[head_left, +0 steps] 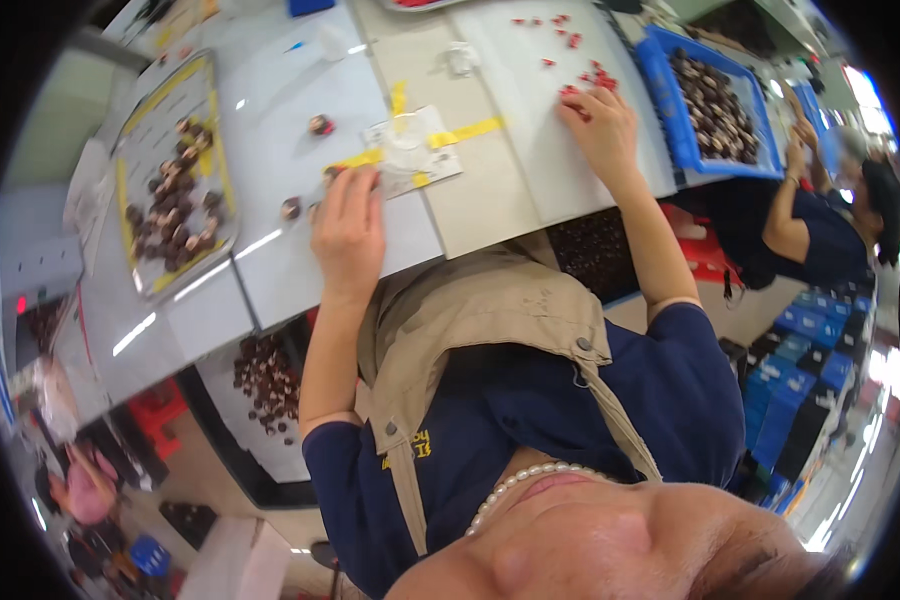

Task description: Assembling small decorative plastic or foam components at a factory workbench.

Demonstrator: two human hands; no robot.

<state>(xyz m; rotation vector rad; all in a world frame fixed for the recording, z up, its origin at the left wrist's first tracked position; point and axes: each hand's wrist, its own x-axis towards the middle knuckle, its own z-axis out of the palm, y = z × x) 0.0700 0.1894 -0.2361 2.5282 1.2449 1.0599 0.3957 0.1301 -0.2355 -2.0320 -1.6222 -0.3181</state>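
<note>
My left hand (348,225) rests on the white table (300,100), its fingers bent down and close together over a small dark-and-red piece that they mostly hide. Small round dark-and-pale parts lie beside it, one of them (290,208) just to its left and another (320,125) farther off. To its right, a clear round holder on a white plate (442,160) is fixed with yellow tape (467,132). On the right, my right hand (605,130) has its fingertips pinched at a scatter of small red pieces (598,76); a red piece shows at them.
A yellow-edged tray (218,150) of brown parts stands at left. At right is a blue crate (667,110) full of similar parts. Below the table's front edge, more parts lie in a dark-rimmed bin (232,455). A co-worker (820,230) works beyond the crate.
</note>
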